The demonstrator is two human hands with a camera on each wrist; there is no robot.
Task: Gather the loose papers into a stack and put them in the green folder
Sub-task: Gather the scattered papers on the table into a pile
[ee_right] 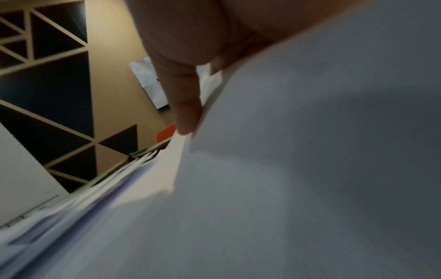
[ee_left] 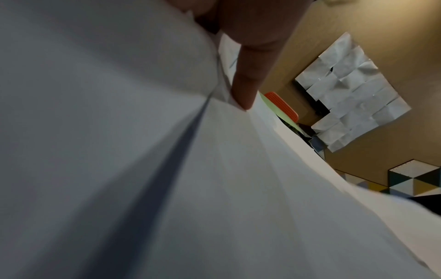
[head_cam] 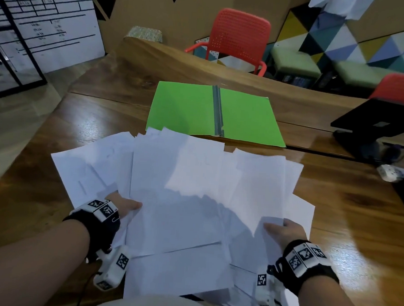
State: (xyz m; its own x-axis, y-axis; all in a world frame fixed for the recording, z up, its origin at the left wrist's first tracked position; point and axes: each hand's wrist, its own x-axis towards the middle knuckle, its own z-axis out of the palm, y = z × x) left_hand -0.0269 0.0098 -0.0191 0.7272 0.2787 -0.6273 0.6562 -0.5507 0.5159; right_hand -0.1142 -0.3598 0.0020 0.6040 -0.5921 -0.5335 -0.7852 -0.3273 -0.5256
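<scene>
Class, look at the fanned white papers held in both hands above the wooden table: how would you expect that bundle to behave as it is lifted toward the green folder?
The papers are thin and splayed unevenly, so they will probably sag and flop. With the left hand and right hand gripping only their near edges, far sheets may slide out. The bundle looks light.

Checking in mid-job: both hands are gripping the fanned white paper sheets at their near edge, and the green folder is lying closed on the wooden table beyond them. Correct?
Not quite. The green folder lies open, both covers flat and its grey spine strip showing, as the head view shows. The rest holds: left hand and right hand grip the fanned white paper sheets at their near edge, above the wooden table.
</scene>
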